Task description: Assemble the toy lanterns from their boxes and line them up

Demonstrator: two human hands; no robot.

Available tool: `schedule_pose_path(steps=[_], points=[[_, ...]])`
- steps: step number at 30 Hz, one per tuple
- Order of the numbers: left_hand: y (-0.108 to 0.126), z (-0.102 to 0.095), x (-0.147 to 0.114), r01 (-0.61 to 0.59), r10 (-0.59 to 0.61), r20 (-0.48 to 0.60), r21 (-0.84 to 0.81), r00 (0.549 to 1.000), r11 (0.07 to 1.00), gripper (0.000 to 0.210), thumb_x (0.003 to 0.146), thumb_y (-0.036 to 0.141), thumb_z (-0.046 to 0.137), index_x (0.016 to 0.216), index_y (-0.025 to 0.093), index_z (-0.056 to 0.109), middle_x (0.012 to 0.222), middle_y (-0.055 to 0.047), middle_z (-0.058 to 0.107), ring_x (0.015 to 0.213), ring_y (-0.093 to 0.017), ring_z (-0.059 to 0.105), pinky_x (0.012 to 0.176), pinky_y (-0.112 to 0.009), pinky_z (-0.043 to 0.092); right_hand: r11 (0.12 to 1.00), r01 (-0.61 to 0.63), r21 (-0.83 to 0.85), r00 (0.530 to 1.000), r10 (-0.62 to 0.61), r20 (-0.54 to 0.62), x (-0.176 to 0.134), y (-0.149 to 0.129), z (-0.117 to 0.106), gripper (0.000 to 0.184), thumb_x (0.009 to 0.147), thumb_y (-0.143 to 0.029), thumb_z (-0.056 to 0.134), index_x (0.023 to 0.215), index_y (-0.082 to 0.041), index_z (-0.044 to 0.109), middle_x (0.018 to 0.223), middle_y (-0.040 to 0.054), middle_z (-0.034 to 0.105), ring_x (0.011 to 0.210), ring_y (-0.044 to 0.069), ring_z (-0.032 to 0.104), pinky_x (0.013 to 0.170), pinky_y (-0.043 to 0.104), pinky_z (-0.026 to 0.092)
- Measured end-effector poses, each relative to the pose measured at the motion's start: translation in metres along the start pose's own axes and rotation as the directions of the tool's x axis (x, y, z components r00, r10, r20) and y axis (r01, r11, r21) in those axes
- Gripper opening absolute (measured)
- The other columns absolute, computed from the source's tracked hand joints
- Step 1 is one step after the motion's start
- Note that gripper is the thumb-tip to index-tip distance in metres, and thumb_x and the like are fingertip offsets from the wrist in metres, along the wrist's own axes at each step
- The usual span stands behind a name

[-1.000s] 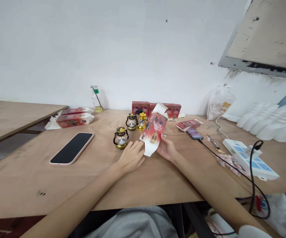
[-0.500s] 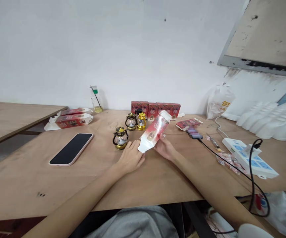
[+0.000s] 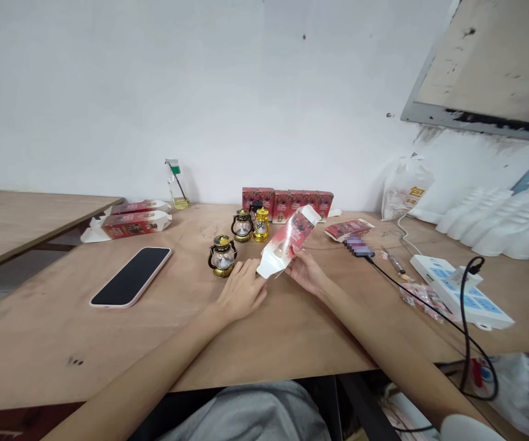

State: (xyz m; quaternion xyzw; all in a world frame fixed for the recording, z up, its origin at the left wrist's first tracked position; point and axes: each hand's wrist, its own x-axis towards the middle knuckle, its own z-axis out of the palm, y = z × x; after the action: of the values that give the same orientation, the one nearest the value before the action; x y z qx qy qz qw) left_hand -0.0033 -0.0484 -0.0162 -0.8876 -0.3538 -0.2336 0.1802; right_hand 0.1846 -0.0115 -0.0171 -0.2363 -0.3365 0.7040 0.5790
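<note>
Tilted above the table is a red and white printed carton (image 3: pixel 289 239), its white end flap spread at the lower end. My right hand (image 3: pixel 309 273) grips the carton's lower right side, thumb on the front and the other fingers behind. At the lower flap, my left hand (image 3: pixel 243 290) has its fingers bent together against the flap's edge; some fingertips are hidden. A black-and-gold mini lantern (image 3: pixel 223 256) stands just beyond my left hand. Farther back stand another dark lantern (image 3: pixel 242 225), a gold lantern (image 3: pixel 261 224) and a black one partly hidden behind them.
Red cartons (image 3: pixel 287 205) line the wall; others (image 3: pixel 136 223) lie at left, one (image 3: pixel 348 229) at right. A pink-edged phone (image 3: pixel 131 277) lies left, a glass bottle (image 3: pixel 179 187) behind. Rightward are a cabled phone (image 3: pixel 360 247), a screwdriver (image 3: pixel 393 261), small packets (image 3: pixel 425 299) and a power strip (image 3: pixel 461 294).
The carton has shifted very slightly up and to the right with my right hand, and its lower flap has tilted a little. My left hand stays almost where it was.
</note>
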Motion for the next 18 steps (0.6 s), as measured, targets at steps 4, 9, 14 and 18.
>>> schedule_pose_path(steps=[4, 9, 14, 18], points=[[-0.0004, -0.0037, 0.0002, 0.007, -0.007, 0.005, -0.048, 1.0, 0.999, 0.038, 0.077, 0.014, 0.045, 0.114, 0.018, 0.055, 0.094, -0.011, 0.049, 0.085, -0.023, 0.044, 0.067, -0.034, 0.033, 0.999, 0.027, 0.04, 0.999, -0.026, -0.028, 0.0029, -0.0038, -0.004, 0.022, 0.067, -0.03, 0.072, 0.082, -0.019, 0.06, 0.077, -0.0016, 0.07, 0.071, 0.012, 0.065, 0.067, 0.024, 0.053], [-0.0034, -0.0024, -0.0008, -0.038, 0.038, 0.013, -0.033, 0.999, 0.999, 0.046, 0.077, 0.013, 0.045, 0.122, 0.02, 0.05, 0.088, -0.008, 0.05, 0.079, -0.02, 0.045, 0.066, -0.032, 0.032, 0.997, 0.07, 0.013, 0.997, -0.07, -0.036, 0.0036, -0.0064, -0.0069, 0.024, 0.068, -0.036, 0.072, 0.08, -0.021, 0.059, 0.076, -0.0031, 0.069, 0.068, 0.011, 0.065, 0.063, 0.023, 0.053], [-0.0034, 0.0001, -0.0035, -0.119, 0.115, -0.113, -0.026, 0.987, 0.993, 0.036, 0.079, 0.012, 0.044, 0.113, 0.018, 0.053, 0.082, -0.005, 0.052, 0.072, -0.017, 0.047, 0.064, -0.031, 0.033, 0.987, 0.139, -0.076, 0.989, -0.142, -0.048, 0.0057, -0.0051, -0.0108, 0.027, 0.061, -0.035, 0.077, 0.072, -0.021, 0.056, 0.065, -0.0061, 0.066, 0.053, 0.008, 0.059, 0.05, 0.019, 0.048], [-0.0024, 0.0023, -0.0042, -0.114, 0.113, -0.367, 0.019, 0.923, 0.993, 0.025, 0.078, 0.008, 0.046, 0.1, 0.015, 0.053, 0.079, -0.005, 0.056, 0.072, -0.016, 0.05, 0.064, -0.029, 0.036, 0.979, 0.166, -0.116, 0.982, -0.175, -0.077, 0.0047, -0.0061, -0.0085, 0.033, 0.053, -0.029, 0.082, 0.074, -0.02, 0.059, 0.067, -0.0036, 0.068, 0.056, 0.011, 0.062, 0.056, 0.023, 0.051]])
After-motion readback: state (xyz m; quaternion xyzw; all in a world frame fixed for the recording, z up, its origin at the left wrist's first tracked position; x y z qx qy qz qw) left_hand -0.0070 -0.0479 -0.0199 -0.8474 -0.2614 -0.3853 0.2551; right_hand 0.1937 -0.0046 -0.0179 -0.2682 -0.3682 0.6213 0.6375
